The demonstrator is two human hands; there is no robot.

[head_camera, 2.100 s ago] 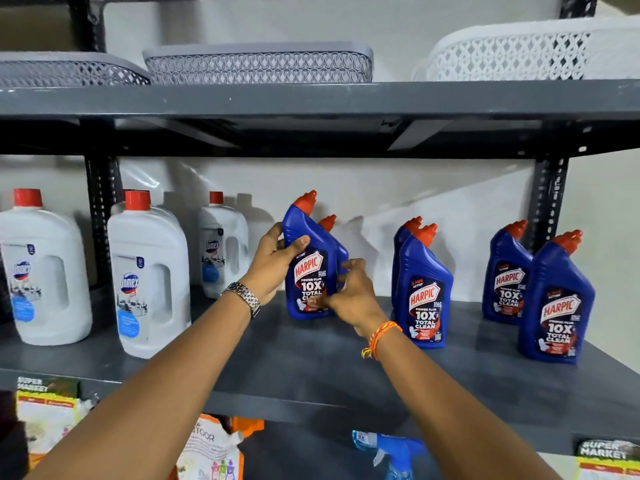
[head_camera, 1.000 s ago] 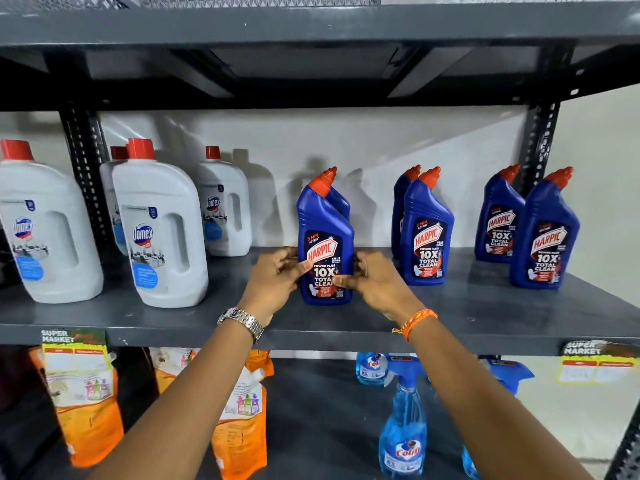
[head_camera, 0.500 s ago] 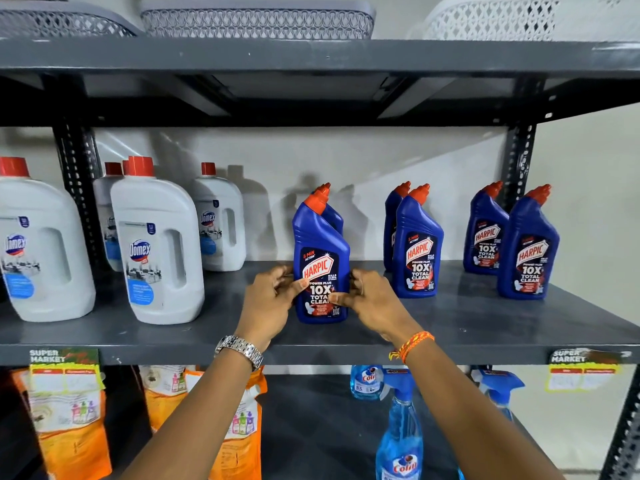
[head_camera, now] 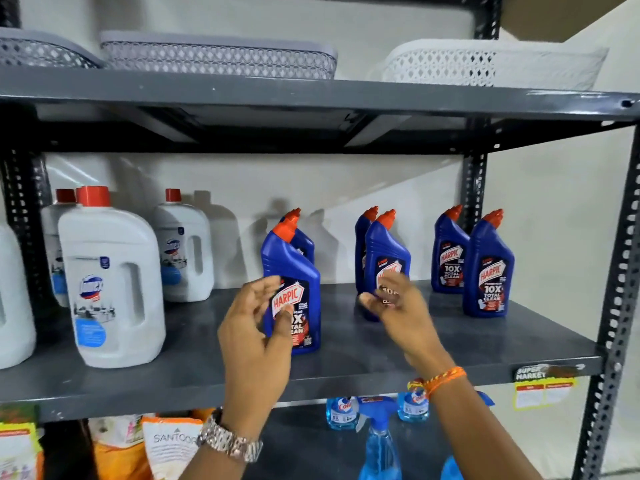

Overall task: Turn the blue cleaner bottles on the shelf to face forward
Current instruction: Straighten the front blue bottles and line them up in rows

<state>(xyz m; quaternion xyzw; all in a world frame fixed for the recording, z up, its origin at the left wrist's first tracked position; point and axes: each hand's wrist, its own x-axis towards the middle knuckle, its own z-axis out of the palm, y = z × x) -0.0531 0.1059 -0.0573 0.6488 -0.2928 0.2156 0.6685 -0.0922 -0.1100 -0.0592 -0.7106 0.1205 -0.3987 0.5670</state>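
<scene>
Both hands empty, fingers loose: left hand (head_camera: 254,327) just off the upright, forward-facing front bottle (head_camera: 292,289); right hand (head_camera: 398,306) nearer the next bottle (head_camera: 386,251), standing rightward on the shelf (head_camera: 346,355)

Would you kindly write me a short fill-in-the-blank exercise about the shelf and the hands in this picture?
1. The blue cleaner bottles have caps coloured ____.
2. The wristwatch is on the ____ arm.
3. The white jugs stand to the ____ of the blue bottles in the picture.
4. The left hand and the right hand grip ____.

Missing words: orange; left; left; nothing
</scene>
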